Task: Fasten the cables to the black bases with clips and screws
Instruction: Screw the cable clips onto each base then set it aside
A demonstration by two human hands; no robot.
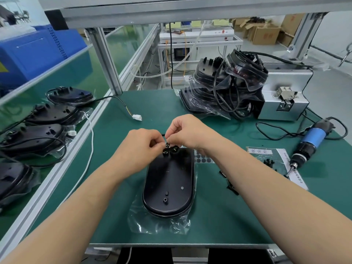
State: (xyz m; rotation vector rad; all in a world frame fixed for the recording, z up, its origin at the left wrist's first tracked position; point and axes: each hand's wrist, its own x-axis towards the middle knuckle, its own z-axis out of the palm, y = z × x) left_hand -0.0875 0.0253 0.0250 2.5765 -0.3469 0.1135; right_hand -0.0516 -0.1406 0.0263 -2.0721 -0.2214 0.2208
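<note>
You are working at the far end of the black base [169, 184], which is lying flat on a clear plastic bag [152, 223] in the middle of the green surface [122, 168]. Your left hand [142, 147] and right hand [187, 133] are meeting there, and the fingers [156, 144] of both are curling tight and pinching a small black piece [165, 150] at the base's rim. It is possibly a clip on a cable end, but your knuckles are hiding most of it. Your right forearm is crossing over a sheet of round pads [204, 159]. To your right, one blue electric screwdriver [312, 139] is lying on its side with its tip over a printed paper [276, 155], and roughly three little clusters of loose black clips [268, 162] are sitting near it. Behind them, one grey metal box [285, 109] is standing beside a tall pile of bagged bases [219, 88] tangled with cables. On the lower shelf [62, 164] to your left, four more bases [53, 113] are lying in a row, and one white connector [137, 117] is resting on the surface's far left.
</note>
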